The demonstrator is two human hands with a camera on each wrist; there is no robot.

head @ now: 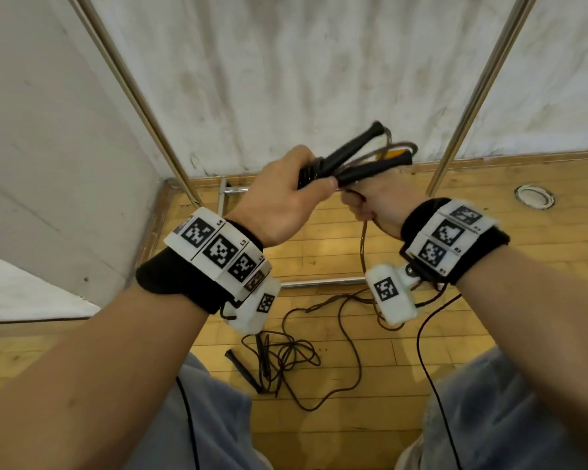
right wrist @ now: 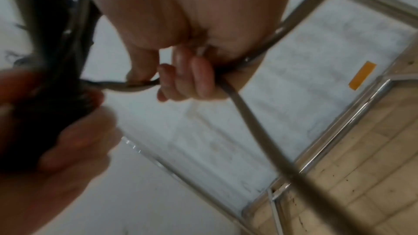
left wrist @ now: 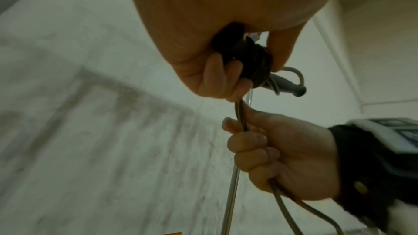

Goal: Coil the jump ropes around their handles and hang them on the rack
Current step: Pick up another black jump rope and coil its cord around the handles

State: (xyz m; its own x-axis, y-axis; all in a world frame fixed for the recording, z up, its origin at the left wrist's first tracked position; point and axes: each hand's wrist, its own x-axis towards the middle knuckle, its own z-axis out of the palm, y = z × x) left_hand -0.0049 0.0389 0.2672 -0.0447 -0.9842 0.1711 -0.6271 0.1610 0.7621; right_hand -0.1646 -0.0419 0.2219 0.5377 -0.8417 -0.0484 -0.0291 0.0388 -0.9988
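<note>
While our left hand [head: 286, 195] clamped the handles [head: 353, 154] as a fixed spool, our right hand [head: 374, 205], just below it, fisted the rope [left wrist: 241, 113] to feed turns under tension; slack trailed down past it. A second rope [head: 279, 361] lay below both hands, uncoiled.

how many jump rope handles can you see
4: two black handles gripped in the left hand, two more on the floor in a tangled rope. Others may be hidden.
</note>
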